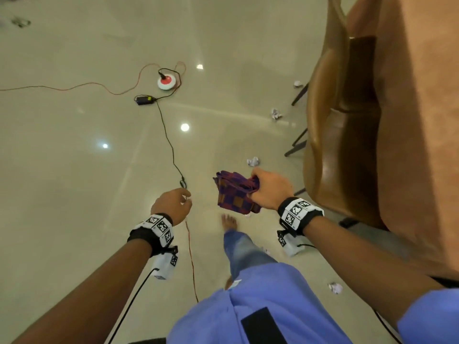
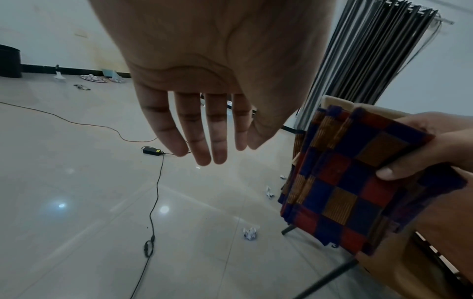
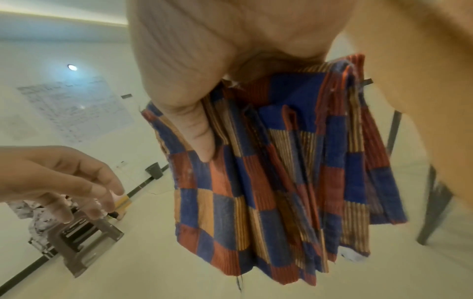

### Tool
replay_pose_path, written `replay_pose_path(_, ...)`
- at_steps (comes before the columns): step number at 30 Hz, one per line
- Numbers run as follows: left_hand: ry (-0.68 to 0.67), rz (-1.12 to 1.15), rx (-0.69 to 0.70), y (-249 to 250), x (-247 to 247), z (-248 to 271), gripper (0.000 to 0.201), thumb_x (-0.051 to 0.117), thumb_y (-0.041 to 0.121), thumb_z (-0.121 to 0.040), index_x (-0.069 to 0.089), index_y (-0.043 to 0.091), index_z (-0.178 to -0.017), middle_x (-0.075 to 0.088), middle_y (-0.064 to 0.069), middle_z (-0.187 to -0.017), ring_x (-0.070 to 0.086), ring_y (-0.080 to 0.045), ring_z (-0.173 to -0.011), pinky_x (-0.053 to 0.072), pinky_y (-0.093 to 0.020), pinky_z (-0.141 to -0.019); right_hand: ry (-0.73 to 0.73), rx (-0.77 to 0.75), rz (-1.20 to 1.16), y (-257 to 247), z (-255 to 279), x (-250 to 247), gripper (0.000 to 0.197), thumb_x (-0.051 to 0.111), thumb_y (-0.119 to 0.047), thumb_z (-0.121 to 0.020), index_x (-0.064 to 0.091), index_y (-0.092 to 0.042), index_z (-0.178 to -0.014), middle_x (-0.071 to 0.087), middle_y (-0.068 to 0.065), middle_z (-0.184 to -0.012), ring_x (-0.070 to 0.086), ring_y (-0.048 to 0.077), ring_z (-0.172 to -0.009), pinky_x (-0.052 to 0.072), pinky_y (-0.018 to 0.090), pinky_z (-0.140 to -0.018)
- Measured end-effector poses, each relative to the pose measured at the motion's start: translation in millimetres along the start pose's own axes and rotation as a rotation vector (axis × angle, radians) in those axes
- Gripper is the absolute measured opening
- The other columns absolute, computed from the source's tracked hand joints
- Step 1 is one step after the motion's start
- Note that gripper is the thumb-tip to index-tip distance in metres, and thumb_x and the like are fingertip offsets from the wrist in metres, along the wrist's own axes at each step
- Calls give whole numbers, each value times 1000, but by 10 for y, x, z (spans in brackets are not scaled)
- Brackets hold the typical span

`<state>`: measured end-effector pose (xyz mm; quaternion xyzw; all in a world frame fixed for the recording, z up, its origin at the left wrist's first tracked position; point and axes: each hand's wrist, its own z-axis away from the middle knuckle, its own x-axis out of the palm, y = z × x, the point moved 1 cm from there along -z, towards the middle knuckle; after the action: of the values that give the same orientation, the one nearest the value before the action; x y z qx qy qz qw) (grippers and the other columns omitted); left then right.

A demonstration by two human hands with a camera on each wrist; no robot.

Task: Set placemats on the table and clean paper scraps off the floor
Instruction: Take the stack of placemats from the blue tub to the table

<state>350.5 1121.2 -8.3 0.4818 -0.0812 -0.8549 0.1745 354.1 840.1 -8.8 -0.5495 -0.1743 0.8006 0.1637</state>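
Observation:
My right hand [image 1: 267, 191] grips a folded stack of checked placemats [image 1: 234, 193] in blue, red and orange, held above the floor beside the chair. The stack hangs down from my thumb and fingers [image 3: 197, 129], its folded layers fanning out [image 3: 276, 182]. My left hand [image 1: 173, 203] hangs empty to the left of the stack, fingers straight and relaxed [image 2: 202, 131]. Crumpled paper scraps lie on the pale tiled floor: one just beyond the placemats [image 1: 253, 161], two farther along the chair [image 1: 276, 113] [image 1: 298, 83], one near my right elbow [image 1: 335, 288].
A brown upholstered chair [image 1: 330, 135] with dark legs stands against the wooden table [image 1: 422, 108] on the right. A black cable with a power adapter [image 1: 143, 100], a red cord and a round white-and-red device [image 1: 167, 81] cross the floor. My bare foot [image 1: 229, 222] is forward.

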Motion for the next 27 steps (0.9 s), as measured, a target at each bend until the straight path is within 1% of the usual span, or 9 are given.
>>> replay_pose_path(4,-1,4,-4,105,-466,-824,22,53,34,-91,63,28,-110,70,4,-104,64,-21,-96,47,-28,-78,39,48,-24,-410,-1024,-239,28,63,-36,-72,51,-26,-95,60,-6,-73,56,25,-67,47,34,-67)
replay_pose_path(8,-36,-17,-11,362,-935,-1584,23,53,31,-91,63,27,-111,70,3,-104,64,-23,-96,49,-30,-80,53,97,-56,-600,-1921,-596,30,61,-36,-72,52,-26,-98,61,-6,-74,59,25,-66,43,29,-61)
replay_pose_path(10,-34,-13,15,605,-1218,-2016,23,54,31,-90,64,27,-110,70,2,-103,64,-23,-94,50,-30,-81,70,125,-84,-636,-2367,-870,30,61,-37,-72,52,-26,-98,64,-5,-76,60,25,-67,44,28,-60)
replay_pose_path(13,-17,-28,118,1049,-1617,-2613,22,54,31,-90,65,27,-109,70,1,-103,64,-22,-94,52,-34,-84,153,170,-129,-615,-2869,-1371,30,60,-44,-71,52,-28,-95,65,-5,-75,61,26,-69,50,30,-63)
replay_pose_path(16,-6,-51,239,1710,-2018,-3330,22,54,32,-89,65,29,-108,70,3,-102,65,-21,-93,52,-35,-85,254,239,-172,-448,-3368,-2012,33,61,-48,-70,53,-30,-96,64,-5,-76,61,25,-71,49,31,-66)
replay_pose_path(20,-2,-97,465,2715,-2399,-4066,21,54,29,-90,65,26,-107,68,8,-95,65,-18,-89,50,-31,-82,438,343,-236,-104,-3708,-2844,38,64,-55,-67,56,-31,-95,63,-7,-76,59,23,-72,47,30,-65)
replay_pose_path(23,-17,-118,674,3630,-2576,-4482,18,55,28,-90,65,25,-105,65,10,-88,66,-18,-89,50,-31,-81,579,428,-252,237,-3748,-3485,39,67,-56,-70,59,-30,-98,58,-9,-75,52,19,-70,36,27,-64)
replay_pose_path(25,-53,-145,827,4257,-2622,-4634,19,56,29,-90,66,24,-105,66,9,-89,67,-17,-90,49,-31,-80,677,510,-237,469,-3655,-3856,41,67,-57,-69,60,-30,-100,59,-10,-77,53,18,-71,36,28,-65)
replay_pose_path(27,-95,-179,977,4916,-2609,-4720,20,56,30,-89,66,25,-106,69,7,-95,67,-17,-92,50,-33,-81,791,608,-233,771,-3536,-4168,42,68,-57,-67,58,-32,-99,65,-9,-83,56,19,-74,38,29,-65)
